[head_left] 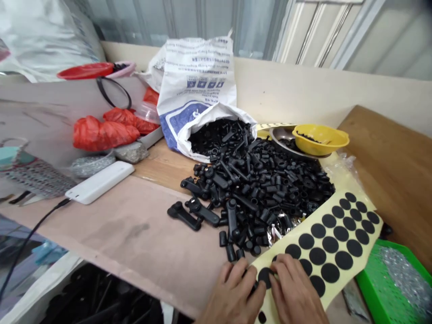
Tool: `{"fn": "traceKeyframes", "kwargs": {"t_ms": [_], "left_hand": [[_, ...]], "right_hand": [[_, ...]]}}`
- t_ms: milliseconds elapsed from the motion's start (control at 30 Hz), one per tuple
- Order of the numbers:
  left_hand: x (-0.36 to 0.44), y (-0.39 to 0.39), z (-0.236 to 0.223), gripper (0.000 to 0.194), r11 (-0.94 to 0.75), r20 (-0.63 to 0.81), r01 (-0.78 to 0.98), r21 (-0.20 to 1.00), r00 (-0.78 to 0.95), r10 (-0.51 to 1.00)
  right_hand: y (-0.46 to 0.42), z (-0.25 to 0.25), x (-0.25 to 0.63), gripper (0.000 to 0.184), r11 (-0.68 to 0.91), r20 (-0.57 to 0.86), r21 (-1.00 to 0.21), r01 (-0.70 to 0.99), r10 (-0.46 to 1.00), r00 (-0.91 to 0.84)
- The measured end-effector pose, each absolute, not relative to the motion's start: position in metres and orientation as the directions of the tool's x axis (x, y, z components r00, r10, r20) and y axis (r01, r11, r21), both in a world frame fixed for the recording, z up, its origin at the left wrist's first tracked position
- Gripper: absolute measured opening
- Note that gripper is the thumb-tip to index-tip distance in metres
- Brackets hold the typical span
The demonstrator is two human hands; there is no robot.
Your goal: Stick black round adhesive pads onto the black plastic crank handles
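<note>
A pale yellow sheet [362, 238] covered with several black round stickers lies at the table's near right. My left hand [232, 294] and my right hand [295, 292] meet at its near corner, fingers curled and pinching at one black sticker [265, 276] between them. Just beyond my hands lies a heap of black plastic parts [256, 189], long arms and short caps, spilling from a white woven sack [199, 85].
A yellow bowl [320, 137] sits in a metal dish [281, 135] behind the heap. A green tray [371, 281] of small shiny pieces is at the right. A white power bank [99, 182] with cable and red bags [104, 130] lie left.
</note>
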State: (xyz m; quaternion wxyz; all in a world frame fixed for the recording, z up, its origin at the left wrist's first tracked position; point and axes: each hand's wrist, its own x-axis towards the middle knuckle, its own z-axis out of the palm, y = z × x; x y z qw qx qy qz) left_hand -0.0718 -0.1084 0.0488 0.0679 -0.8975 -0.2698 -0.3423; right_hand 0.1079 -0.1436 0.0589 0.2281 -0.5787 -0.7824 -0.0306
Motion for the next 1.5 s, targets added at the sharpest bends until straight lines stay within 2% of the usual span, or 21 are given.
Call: {"fn": "traceKeyframes", "kwargs": {"t_ms": [100, 200, 333, 467, 567, 667, 800, 900, 1000, 1067, 1167, 1333, 1400, 1500], "left_hand": [[-0.071, -0.101, 0.048, 0.028, -0.873, 0.735, 0.478, 0.097, 0.557, 0.387], [-0.072, -0.088, 0.065, 0.036, -0.905, 0.728, 0.388, 0.173, 0.569, 0.383], [-0.072, -0.056, 0.113, 0.023, -0.87, 0.689, 0.404, 0.282, 0.546, 0.477], [-0.069, -0.045, 0.138, 0.019, -0.853, 0.65, 0.456, 0.253, 0.572, 0.499], [-0.069, -0.069, 0.115, 0.009, -0.887, 0.532, 0.427, 0.174, 0.718, 0.449], [-0.071, -0.094, 0.08, 0.015, -0.873, 0.448, 0.478, 0.092, 0.763, 0.465], [-0.073, -0.105, 0.063, 0.021, -0.842, 0.42, 0.537, 0.049, 0.754, 0.505], [-0.075, -0.104, 0.065, 0.025, -0.855, 0.398, 0.519, 0.002, 0.784, 0.476], [-0.078, -0.105, 0.065, 0.023, -0.871, 0.431, 0.49, -0.02, 0.79, 0.435], [-0.08, -0.106, 0.061, 0.019, -0.884, 0.473, 0.468, -0.015, 0.782, 0.406], [-0.08, -0.106, 0.057, 0.014, -0.891, 0.53, 0.455, 0.005, 0.754, 0.388], [-0.083, -0.105, 0.062, 0.015, -0.897, 0.474, 0.443, 0.014, 0.787, 0.396], [-0.084, -0.104, 0.064, 0.013, -0.894, 0.468, 0.445, 0.06, 0.778, 0.419], [-0.085, -0.104, 0.062, 0.01, -0.853, 0.507, 0.477, 0.213, 0.692, 0.514]], "right_hand": [[-0.14, 0.056, 0.112, 0.015, 0.34, 0.395, -0.224, 0.913, 0.888, -0.233], [-0.14, 0.057, 0.113, 0.016, 0.342, 0.388, -0.267, 0.901, 0.894, -0.224], [-0.145, 0.059, 0.107, 0.015, 0.303, 0.367, -0.358, 0.883, 0.915, -0.165], [-0.147, 0.063, 0.103, 0.014, 0.265, 0.345, -0.423, 0.866, 0.931, -0.116], [-0.147, 0.065, 0.104, 0.014, 0.272, 0.348, -0.443, 0.854, 0.93, -0.115], [-0.148, 0.064, 0.105, 0.014, 0.261, 0.337, -0.462, 0.848, 0.936, -0.105], [-0.15, 0.06, 0.105, 0.015, 0.244, 0.319, -0.486, 0.839, 0.944, -0.09], [-0.153, 0.062, 0.104, 0.014, 0.269, 0.323, -0.478, 0.836, 0.939, -0.117], [-0.157, 0.067, 0.105, 0.014, 0.291, 0.249, -0.473, 0.832, 0.95, -0.191], [-0.159, 0.071, 0.106, 0.014, 0.293, 0.203, -0.486, 0.823, 0.954, -0.219], [-0.158, 0.073, 0.108, 0.013, 0.309, 0.216, -0.501, 0.809, 0.949, -0.229], [-0.157, 0.08, 0.108, 0.014, 0.348, 0.239, -0.528, 0.775, 0.936, -0.257], [-0.157, 0.085, 0.107, 0.014, 0.32, 0.2, -0.561, 0.764, 0.947, -0.25], [-0.16, 0.089, 0.11, 0.014, 0.248, 0.124, -0.64, 0.727, 0.967, -0.221]]}}
